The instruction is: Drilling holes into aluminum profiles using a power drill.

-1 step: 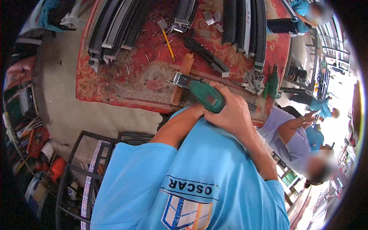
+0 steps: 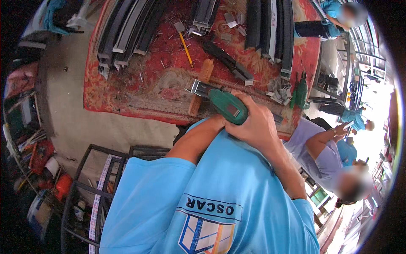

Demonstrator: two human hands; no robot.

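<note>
My right hand (image 2: 259, 122) is wrapped round a rounded green power tool (image 2: 228, 106), with the fingers over its far side and the thumb nearer me. Whether it is a drill or another kind, I cannot tell from above. At its left a short dark metal profile (image 2: 203, 89) with a bright cut end lies across a wooden strip (image 2: 206, 71). My left forearm reaches in under the tool. Only the wrist edge of my left hand (image 2: 218, 121) shows, and its fingers are hidden behind the tool.
A worn red patterned carpet (image 2: 122, 95) covers the table. Dark profiles (image 2: 131, 29) lie in bundles at the back, near a yellow pencil (image 2: 186, 50) and metal offcuts (image 2: 280, 89). Another green drill (image 2: 301, 92) stands right. A person in lilac (image 2: 315, 148) is close at right; a black frame (image 2: 69, 203) is left.
</note>
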